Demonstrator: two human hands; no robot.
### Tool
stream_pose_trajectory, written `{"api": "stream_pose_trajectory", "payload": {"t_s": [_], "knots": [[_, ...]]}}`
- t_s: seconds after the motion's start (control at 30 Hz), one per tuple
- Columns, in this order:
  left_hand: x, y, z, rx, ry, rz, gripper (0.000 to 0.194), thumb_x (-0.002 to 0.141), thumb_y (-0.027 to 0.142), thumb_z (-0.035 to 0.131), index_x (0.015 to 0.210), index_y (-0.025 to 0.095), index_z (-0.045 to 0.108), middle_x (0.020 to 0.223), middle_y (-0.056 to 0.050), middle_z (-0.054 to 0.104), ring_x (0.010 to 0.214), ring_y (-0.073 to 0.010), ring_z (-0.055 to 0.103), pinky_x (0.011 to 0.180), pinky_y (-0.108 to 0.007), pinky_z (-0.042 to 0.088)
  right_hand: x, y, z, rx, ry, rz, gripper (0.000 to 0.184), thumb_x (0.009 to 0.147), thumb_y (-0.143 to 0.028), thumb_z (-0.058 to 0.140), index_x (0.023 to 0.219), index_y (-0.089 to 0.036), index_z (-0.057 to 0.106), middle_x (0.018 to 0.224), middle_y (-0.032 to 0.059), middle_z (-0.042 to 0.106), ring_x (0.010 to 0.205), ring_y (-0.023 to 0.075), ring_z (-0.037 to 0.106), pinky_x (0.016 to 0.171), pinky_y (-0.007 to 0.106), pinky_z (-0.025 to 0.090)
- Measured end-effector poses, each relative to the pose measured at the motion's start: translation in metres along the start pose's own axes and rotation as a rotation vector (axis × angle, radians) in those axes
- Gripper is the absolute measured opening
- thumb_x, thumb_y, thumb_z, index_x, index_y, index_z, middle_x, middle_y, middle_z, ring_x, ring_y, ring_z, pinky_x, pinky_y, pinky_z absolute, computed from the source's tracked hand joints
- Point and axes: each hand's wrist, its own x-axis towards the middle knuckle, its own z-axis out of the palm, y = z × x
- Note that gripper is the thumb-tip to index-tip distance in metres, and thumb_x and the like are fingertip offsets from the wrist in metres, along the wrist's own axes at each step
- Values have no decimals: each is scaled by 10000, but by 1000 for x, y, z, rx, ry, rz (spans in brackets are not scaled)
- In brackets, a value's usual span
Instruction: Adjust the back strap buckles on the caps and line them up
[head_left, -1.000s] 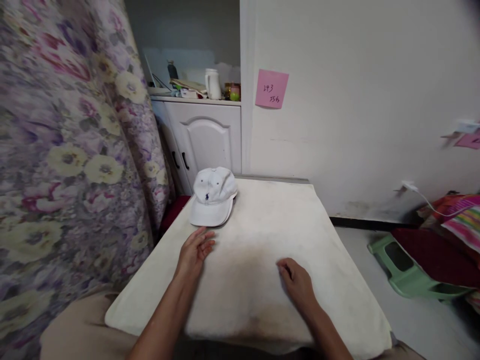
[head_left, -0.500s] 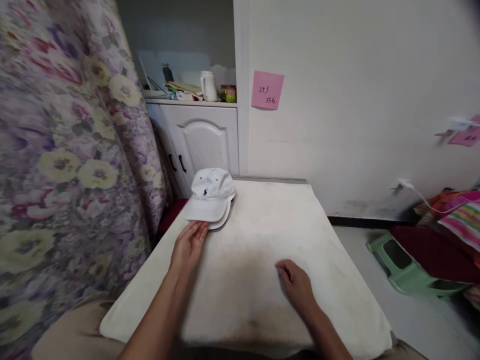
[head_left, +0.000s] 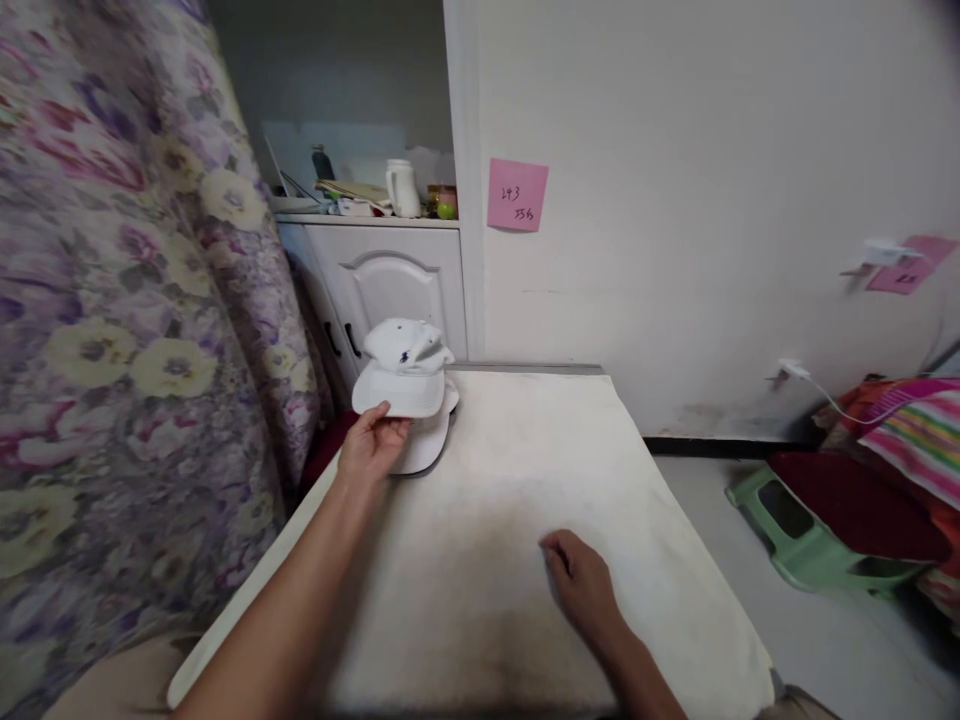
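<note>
My left hand [head_left: 373, 442] pinches the brim of a white baseball cap [head_left: 406, 350] with a small dark emblem on its front. That cap is raised at the far left of the table, above another white cap [head_left: 424, 446] whose brim shows below it. Most of the lower cap is hidden by the upper one. On the right side of the table rests my right hand [head_left: 583, 580], its fingers curled in; whether anything is inside them is hidden.
A pale cloth covers the table [head_left: 510, 480]. Close on the left hangs a floral curtain [head_left: 150, 330]. Behind stands a white cabinet [head_left: 397, 280] with a white jug [head_left: 403, 188] on its shelf. A green stool [head_left: 795, 540] is on the floor at right.
My left hand has gripped the upper cap's brim and lifted it off the lower cap, which now shows more. My right hand stays curled on the table. The view has shifted slightly.
</note>
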Motion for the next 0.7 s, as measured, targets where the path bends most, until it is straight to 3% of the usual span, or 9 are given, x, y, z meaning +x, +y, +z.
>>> {"api": "stream_pose_trajectory", "payload": {"t_s": [0.13,0.17,0.3,0.37,0.43,0.5,0.6,0.7], "knots": [[-28,-20,12,218,-98,91,459,691,12,702,1122,167,696,1054,-60,776,1036,-245,696,860,-288,565,3,4,-2,257,8,68,188,874,-325,559,890,-204,702,813,47,729,747,229,668,701,337,492],[-40,-27,11,499,-154,202,384,724,79,706,1098,166,711,1036,-40,778,1075,-251,681,890,-287,554,5,6,-3,389,12,113,200,868,-363,595,912,-202,705,804,46,729,714,221,664,673,331,499],[-95,-64,-17,761,-275,195,300,687,119,768,985,156,779,953,-64,795,1111,-349,666,985,-420,526,12,13,-11,986,75,327,463,766,-521,762,1070,-178,694,932,103,759,798,244,714,734,370,550],[-121,-85,-39,1078,-559,319,376,742,117,700,1090,246,761,1115,-54,775,1147,-312,669,1069,-443,477,14,14,-14,1201,89,383,546,723,-569,792,1076,-163,698,974,130,766,896,276,726,813,411,556],[-144,-105,-58,1285,-861,546,444,803,82,590,1184,283,702,1193,-43,750,1105,-255,700,1080,-459,472,15,12,-16,1326,84,395,563,737,-612,762,1066,-159,705,966,125,772,899,278,729,831,424,559],[-161,-119,-71,1432,-1024,764,543,831,20,481,1306,251,606,1279,-72,705,1175,-230,666,1059,-447,496,15,9,-17,1379,83,394,534,777,-610,728,1069,-162,710,975,108,777,865,262,728,812,412,567],[-179,-128,-75,1552,-1050,945,589,824,-40,401,1334,209,558,1275,-90,706,1184,-218,659,1018,-429,531,13,6,-16,1382,99,391,434,802,-523,748,1050,-168,718,999,88,780,851,248,723,775,385,571],[-194,-129,-68,1613,-1036,1006,559,819,-39,394,1293,190,582,1217,-95,733,1119,-234,691,919,-404,581,9,4,-18,1352,115,398,401,789,-496,768,1017,-169,724,961,77,785,838,254,719,737,371,566]]}}
